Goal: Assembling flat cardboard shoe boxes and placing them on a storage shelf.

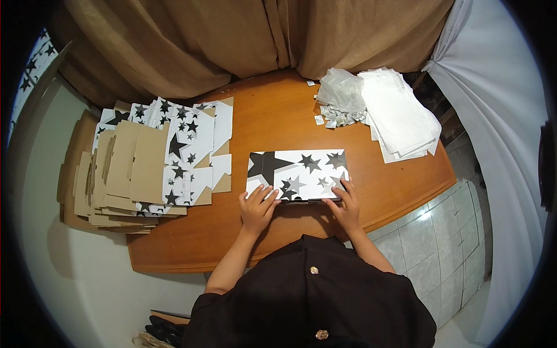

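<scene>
A flat cardboard box (pixel 301 165), white with black and grey stars, lies on the wooden table in front of me with its lid down. My left hand (pixel 259 207) grips its front left corner, fingers over the top. At the front right corner my right hand (pixel 346 206) holds the box, its thumb along the front edge and its fingers on the lid. A thin dark line runs along the front edge between my hands. The undersides of both hands are hidden.
To the left stands a tall stack of flat star-printed cardboard blanks (pixel 136 159), brown sides showing. At the back right, a clear plastic bag (pixel 341 91) rests by small silvery packets (pixel 342 117), beside a stack of white paper sheets (pixel 400 116). Brown curtains (pixel 185 40) hang behind the table.
</scene>
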Motion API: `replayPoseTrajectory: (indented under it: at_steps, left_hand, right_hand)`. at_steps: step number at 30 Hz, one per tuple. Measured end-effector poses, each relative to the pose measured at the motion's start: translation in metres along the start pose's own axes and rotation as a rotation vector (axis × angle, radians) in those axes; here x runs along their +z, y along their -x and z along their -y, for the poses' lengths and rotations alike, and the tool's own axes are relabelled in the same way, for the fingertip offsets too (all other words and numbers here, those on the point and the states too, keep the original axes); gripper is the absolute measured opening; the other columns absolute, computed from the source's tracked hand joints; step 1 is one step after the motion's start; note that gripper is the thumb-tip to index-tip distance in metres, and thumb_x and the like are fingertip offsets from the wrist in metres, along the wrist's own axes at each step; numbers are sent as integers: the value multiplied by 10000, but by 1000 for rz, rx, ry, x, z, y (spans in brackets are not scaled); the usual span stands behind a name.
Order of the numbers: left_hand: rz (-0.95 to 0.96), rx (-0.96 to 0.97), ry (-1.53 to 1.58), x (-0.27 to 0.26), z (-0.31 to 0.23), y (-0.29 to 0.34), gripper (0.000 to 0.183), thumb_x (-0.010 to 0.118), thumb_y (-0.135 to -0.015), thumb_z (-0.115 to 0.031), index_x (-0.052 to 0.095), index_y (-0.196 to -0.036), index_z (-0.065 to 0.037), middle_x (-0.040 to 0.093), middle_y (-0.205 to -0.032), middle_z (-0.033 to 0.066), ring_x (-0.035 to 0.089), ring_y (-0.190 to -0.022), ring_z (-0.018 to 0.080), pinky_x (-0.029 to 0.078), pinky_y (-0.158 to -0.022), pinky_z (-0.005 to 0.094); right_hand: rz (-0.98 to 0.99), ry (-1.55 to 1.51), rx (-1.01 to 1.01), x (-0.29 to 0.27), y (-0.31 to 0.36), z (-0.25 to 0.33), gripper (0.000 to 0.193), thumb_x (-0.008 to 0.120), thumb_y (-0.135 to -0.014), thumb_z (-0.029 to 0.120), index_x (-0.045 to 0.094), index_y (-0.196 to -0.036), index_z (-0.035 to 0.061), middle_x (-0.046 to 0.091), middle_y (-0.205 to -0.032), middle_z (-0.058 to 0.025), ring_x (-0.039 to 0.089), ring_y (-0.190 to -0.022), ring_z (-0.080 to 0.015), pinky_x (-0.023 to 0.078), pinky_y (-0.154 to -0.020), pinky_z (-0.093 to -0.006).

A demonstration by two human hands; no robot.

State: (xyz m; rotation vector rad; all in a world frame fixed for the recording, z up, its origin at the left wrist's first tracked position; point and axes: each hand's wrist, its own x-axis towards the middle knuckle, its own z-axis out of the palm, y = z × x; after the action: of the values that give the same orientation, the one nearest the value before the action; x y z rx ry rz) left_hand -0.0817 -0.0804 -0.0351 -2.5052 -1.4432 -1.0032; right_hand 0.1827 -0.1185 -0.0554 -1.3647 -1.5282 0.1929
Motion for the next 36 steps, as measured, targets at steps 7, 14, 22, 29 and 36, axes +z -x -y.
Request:
replayPoseTrajectory:
  at_steps: [7,14,22,29,36]
  left_hand:
    - [42,-20,71,2,-1,6,293,709,-747,-259,679,-1027,-179,618,-1119,27,532,-1092,226,282,-920,451]
    - [23,-15,11,14,2,13,311,708,-747,-258,669,-1044,-176,605,-1146,27,516,-1116,230,269,-944,471]
    - [31,-34,1,14,1,14,322,705,-749,-267,666,-1057,-181,602,-1154,25,511,-1120,227,268,-954,481]
    - [5,-45,-10,18,3,18,317,699,-750,-296,670,-1050,-197,605,-1139,11,516,-1109,216,277,-951,488]
    - [-18,-56,29,19,4,16,294,695,-753,-291,678,-1031,-199,615,-1120,5,518,-1103,210,261,-959,479]
  right_hand:
    - [68,365,-53,-7,11,14,332,697,-741,324,660,-1013,137,521,-1255,-99,377,-1264,-359,-41,-1031,-620]
    - [134,450,-292,18,25,13,308,682,-755,328,653,-1039,213,592,-1145,5,487,-1181,-203,-163,-1011,-593]
    - [90,353,-460,40,11,23,245,732,-697,250,675,-935,257,607,-974,59,554,-989,-148,45,-1023,-501]
    - [85,338,-465,45,4,23,206,699,-687,236,657,-887,256,596,-959,61,553,-961,-133,157,-978,-512]
    - [147,343,-530,42,-4,25,221,698,-690,229,648,-905,218,595,-962,36,560,-976,-160,250,-956,-480]
